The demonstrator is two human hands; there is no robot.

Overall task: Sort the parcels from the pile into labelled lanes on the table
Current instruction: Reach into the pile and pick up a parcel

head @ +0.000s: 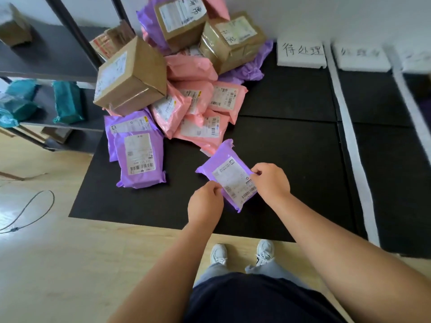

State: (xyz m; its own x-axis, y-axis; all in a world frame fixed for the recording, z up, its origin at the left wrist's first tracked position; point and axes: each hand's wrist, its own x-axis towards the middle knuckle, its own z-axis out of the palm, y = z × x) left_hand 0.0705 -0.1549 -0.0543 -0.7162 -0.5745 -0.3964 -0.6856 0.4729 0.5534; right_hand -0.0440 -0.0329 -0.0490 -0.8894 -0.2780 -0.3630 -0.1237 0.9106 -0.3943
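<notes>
Shoes (219, 252) in white stand on a pale wood floor at the near edge of a low black table (291, 148). Two bare arms reach forward over that edge. The left hand (205, 201) and right hand (270, 183) each pinch a small purple parcel (217, 157) between thumb and curled fingers, one at either long side. The parcel sits near the middle of the near edge, with its white shipping label (235, 180) facing up. Whether it rests on the table or is lifted just clear cannot be told.

The step in hand looks like reading the label to choose a lane. It is best done with the parcel kept flat, fingers off the print, then carried to the right with both hands.

Just beyond the held parcel lies the corner of a pink parcel (205, 129). Behind that is the pile (186, 89), a heap of pink and purple bags topped with brown boxes, filling the far left corner. Two more purple bags (140, 159) lie near the left edge.

To the right, white strips (349, 141) run from near edge to far edge and divide the lanes. White cards stand at the far edge: the first card (302, 53) has handwritten characters, while the second card (363, 58) and third card (417, 61) are too blurred to read. The pile lies left of the path to the lanes, not across it.

Off the table to the left, a dark shelf (46, 66) holds teal parcels (67, 102), and a cable (30, 210) loops on the floor.
</notes>
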